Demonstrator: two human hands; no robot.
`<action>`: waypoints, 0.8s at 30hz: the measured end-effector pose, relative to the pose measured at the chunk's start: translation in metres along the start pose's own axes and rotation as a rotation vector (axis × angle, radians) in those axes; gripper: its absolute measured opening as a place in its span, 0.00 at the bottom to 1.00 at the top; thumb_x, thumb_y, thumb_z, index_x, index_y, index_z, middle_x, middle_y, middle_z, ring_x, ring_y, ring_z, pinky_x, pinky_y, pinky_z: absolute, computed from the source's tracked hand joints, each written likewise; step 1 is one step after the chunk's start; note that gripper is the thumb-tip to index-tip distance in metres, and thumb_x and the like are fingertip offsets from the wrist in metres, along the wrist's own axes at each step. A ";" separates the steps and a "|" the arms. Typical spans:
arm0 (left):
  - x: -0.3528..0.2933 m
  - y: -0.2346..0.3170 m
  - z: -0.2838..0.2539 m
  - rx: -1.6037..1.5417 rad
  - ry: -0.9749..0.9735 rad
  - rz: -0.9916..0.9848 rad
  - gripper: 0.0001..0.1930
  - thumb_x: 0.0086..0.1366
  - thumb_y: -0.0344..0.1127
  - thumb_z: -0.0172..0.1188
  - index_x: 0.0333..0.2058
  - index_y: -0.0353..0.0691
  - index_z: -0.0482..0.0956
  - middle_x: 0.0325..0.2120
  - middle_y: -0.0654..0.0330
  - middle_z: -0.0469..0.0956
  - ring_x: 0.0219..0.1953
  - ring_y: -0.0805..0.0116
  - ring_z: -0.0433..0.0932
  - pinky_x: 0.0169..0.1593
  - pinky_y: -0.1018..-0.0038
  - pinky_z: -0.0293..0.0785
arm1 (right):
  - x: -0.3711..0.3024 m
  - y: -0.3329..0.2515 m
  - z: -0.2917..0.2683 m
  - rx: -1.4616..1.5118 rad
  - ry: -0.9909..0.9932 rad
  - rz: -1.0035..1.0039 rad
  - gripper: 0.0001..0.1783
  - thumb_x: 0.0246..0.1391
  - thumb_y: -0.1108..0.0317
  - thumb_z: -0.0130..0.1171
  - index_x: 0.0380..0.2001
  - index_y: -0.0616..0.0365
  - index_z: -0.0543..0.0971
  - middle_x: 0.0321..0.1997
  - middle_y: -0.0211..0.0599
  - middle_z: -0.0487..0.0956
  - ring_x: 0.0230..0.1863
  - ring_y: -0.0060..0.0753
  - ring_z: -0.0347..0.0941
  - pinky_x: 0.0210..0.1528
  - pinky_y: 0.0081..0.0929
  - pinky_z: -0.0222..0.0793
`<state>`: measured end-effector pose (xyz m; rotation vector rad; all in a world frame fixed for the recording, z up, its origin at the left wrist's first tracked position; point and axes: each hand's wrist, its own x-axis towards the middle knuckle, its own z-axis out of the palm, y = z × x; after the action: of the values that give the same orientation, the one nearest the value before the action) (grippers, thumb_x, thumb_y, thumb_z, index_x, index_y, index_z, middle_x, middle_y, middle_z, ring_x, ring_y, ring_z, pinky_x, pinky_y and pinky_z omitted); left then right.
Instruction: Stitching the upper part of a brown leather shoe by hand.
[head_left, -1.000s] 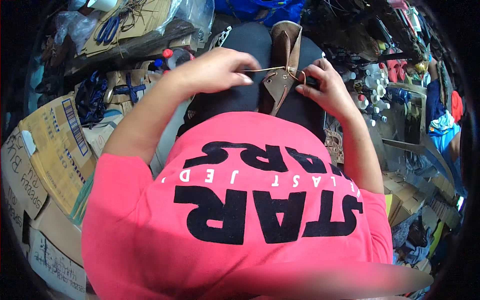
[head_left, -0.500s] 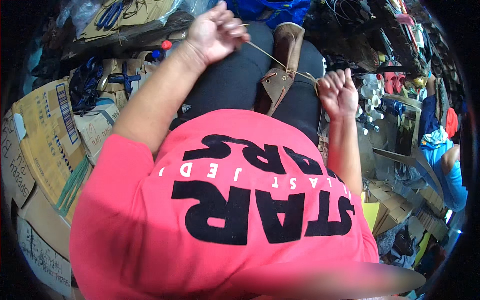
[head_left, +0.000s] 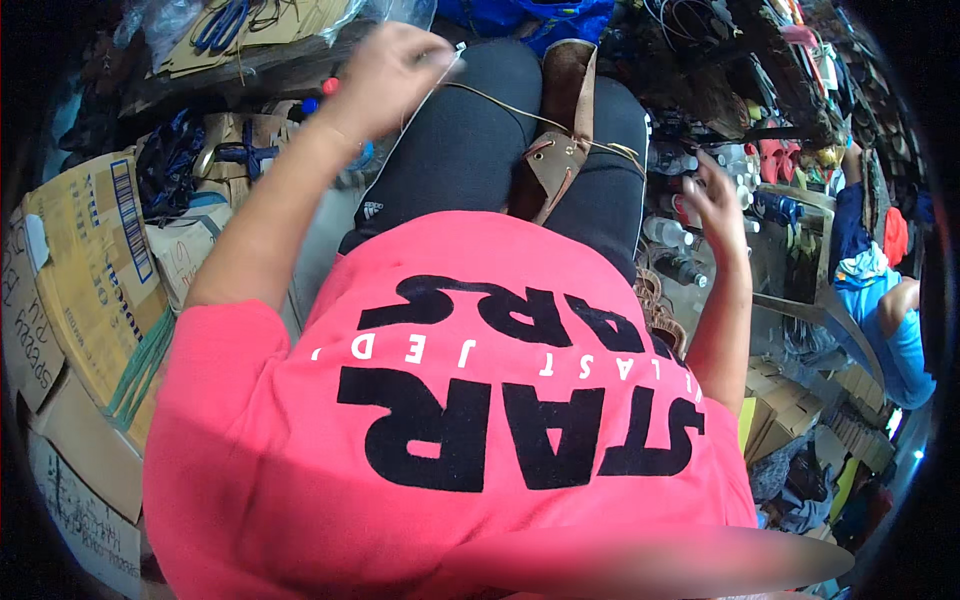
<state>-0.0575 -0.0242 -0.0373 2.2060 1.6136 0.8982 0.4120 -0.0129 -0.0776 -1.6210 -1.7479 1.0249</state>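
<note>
A brown leather shoe piece (head_left: 556, 165), with metal eyelets and a lace through it, lies between my thighs. One thin tan lace (head_left: 500, 103) runs from it in a slack curve over my left thigh toward my left hand (head_left: 392, 80). That hand is raised past the thigh and smeared by motion, so whether its fingers grip the lace end does not show. The other lace end (head_left: 622, 152) rests in a loose loop on my right thigh. Apart from it, off to the right, my right hand (head_left: 716, 195) is open and slightly blurred, holding nothing.
Cardboard boxes (head_left: 85, 250) stack up at the left. Blue-handled scissors (head_left: 222, 25) lie on cardboard at the far left. Plastic bottles (head_left: 668, 232) stand right of my knee. A blue bag (head_left: 530, 18) sits beyond my knees. Another person in light blue (head_left: 880, 320) is at far right.
My right hand has let go of its lace end and moved right, fingers spreading. The left hand has shifted left and slightly nearer. The left lace has slackened from straight to curved.
</note>
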 end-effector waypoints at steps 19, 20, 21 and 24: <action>-0.007 0.115 0.062 0.181 -0.471 0.353 0.35 0.43 0.40 0.67 0.51 0.36 0.65 0.40 0.51 0.72 0.34 0.52 0.78 0.37 0.62 0.76 | 0.035 -0.126 0.034 -0.065 -0.577 0.205 0.19 0.46 0.55 0.68 0.30 0.61 0.79 0.22 0.23 0.75 0.24 0.14 0.67 0.29 0.16 0.63; -0.002 0.109 0.066 0.205 -0.429 0.393 0.33 0.44 0.37 0.66 0.51 0.37 0.65 0.42 0.52 0.72 0.34 0.52 0.79 0.37 0.63 0.76 | 0.029 -0.121 0.035 -0.006 -0.494 0.155 0.19 0.45 0.55 0.68 0.29 0.61 0.80 0.22 0.25 0.76 0.23 0.16 0.68 0.29 0.16 0.64; 0.005 0.105 0.070 0.226 -0.386 0.438 0.32 0.44 0.34 0.64 0.51 0.38 0.66 0.44 0.54 0.72 0.34 0.53 0.79 0.37 0.63 0.76 | 0.024 -0.117 0.034 0.051 -0.406 0.107 0.19 0.45 0.54 0.69 0.29 0.61 0.81 0.22 0.26 0.76 0.23 0.17 0.68 0.29 0.16 0.65; 0.038 0.091 0.061 0.318 -0.359 0.553 0.23 0.50 0.29 0.57 0.48 0.44 0.71 0.45 0.57 0.73 0.38 0.57 0.79 0.38 0.64 0.77 | 0.012 -0.115 0.051 0.154 -0.295 0.095 0.17 0.49 0.57 0.66 0.30 0.62 0.80 0.25 0.28 0.78 0.25 0.16 0.69 0.31 0.20 0.66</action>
<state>0.0565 -0.0118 -0.0228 2.9022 1.0517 0.3248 0.3032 -0.0076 -0.0132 -1.5284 -1.7371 1.4699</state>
